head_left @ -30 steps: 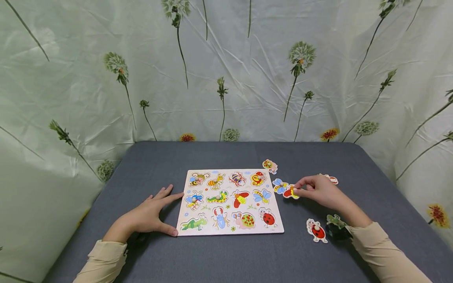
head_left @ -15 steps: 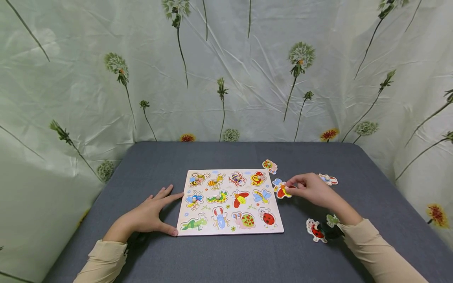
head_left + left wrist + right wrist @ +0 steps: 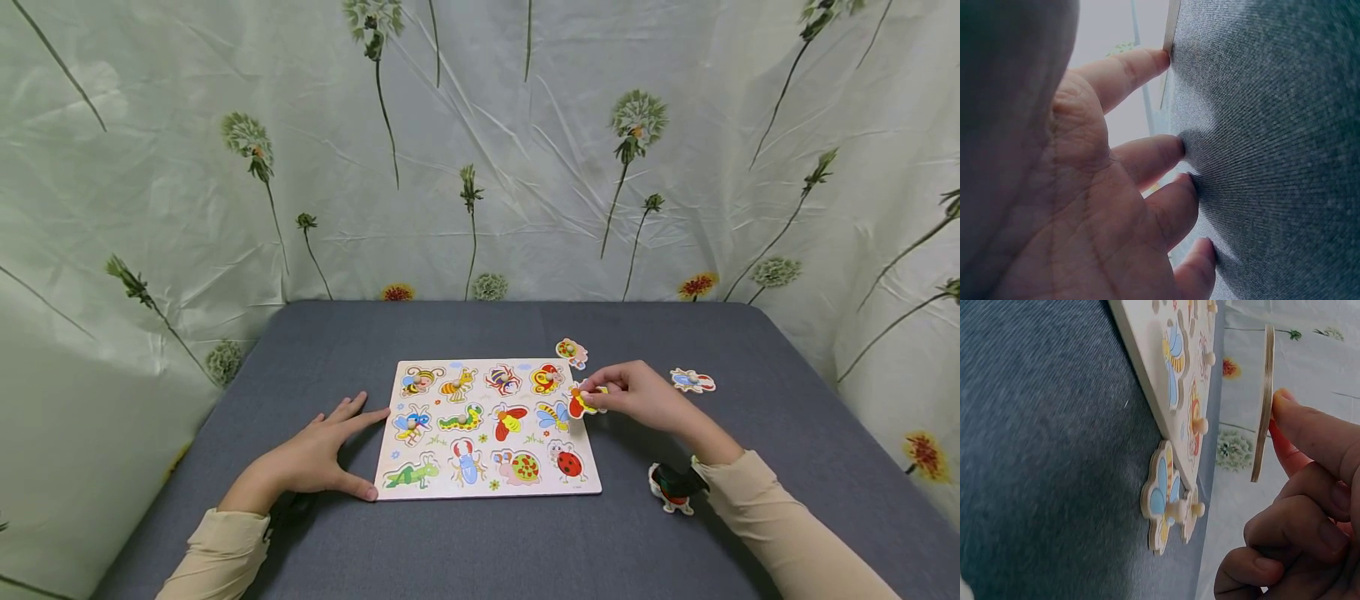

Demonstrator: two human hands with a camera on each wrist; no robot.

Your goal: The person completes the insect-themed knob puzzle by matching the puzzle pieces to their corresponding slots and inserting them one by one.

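My right hand (image 3: 637, 402) pinches a red-and-yellow winged-insect puzzle piece (image 3: 576, 405) by its knob, raised over the right edge of a wooden peg puzzle board (image 3: 450, 493). In the right wrist view this piece (image 3: 1264, 406) shows edge-on between thumb and finger, well above the table. My left hand (image 3: 311, 454) is spread at the board's left side, its thumb and index finger touching the edge. Several knobbed insects sit in the board's upper rows; the remaining outlines, including a red-and-yellow one (image 3: 510, 422), show no knobs.
A blue-winged dragonfly piece (image 3: 1161, 487) lies against the board's right edge, hidden in the head view. A snail piece (image 3: 572, 352) lies at the top right corner. Further right are a stag beetle piece (image 3: 692, 381) and a ladybug piece (image 3: 673, 504), partly covered by the wrist device.
My right hand has lifted the red-and-yellow piece from beside the dragonfly piece and carried it left and up to the board's edge. The left hand has stayed still.
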